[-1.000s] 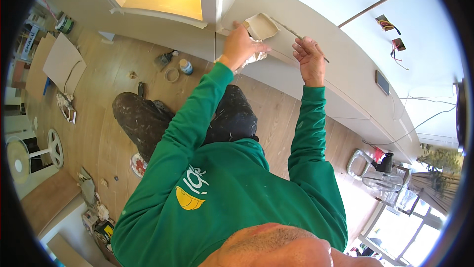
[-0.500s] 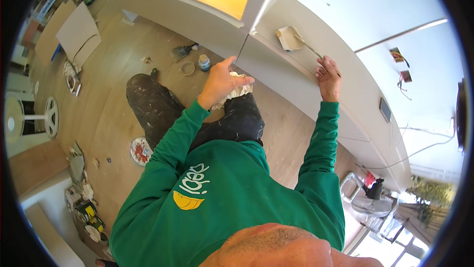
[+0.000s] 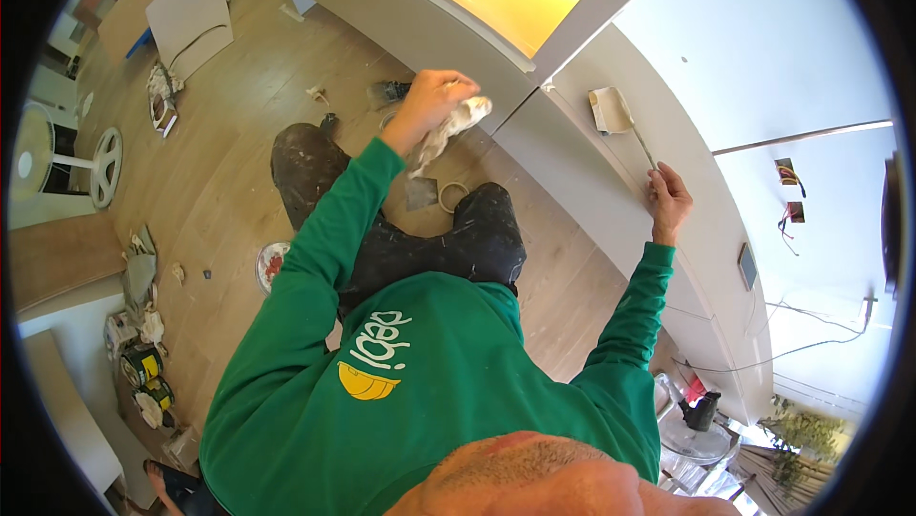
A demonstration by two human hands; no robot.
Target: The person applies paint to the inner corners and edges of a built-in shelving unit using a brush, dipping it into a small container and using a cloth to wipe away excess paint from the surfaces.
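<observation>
My left hand (image 3: 434, 107) is raised above my knees, its fingers closed on a crumpled whitish rag (image 3: 452, 134) that hangs below them. At the right, my right hand (image 3: 671, 201) pinches the end of a thin stick (image 3: 643, 146), perhaps a slim brush handle. The stick's far end meets the right edge of a small, squarish, cream-coloured container (image 3: 609, 109) on the long pale ledge (image 3: 625, 65). Whether the tip reaches inside, I cannot tell.
A lit yellow niche (image 3: 506, 0) opens ahead. Between my knees lie a ring (image 3: 453, 196) and a grey square (image 3: 421, 193). A round tub with red bits (image 3: 272, 263) is by my left thigh. Boards (image 3: 191, 15) lean far left; loose wires (image 3: 787, 220) stick out of the right wall.
My left hand has lifted the rag away from my knees, uncovering the grey square. The stick now lies less across the container. The whole view has shifted.
</observation>
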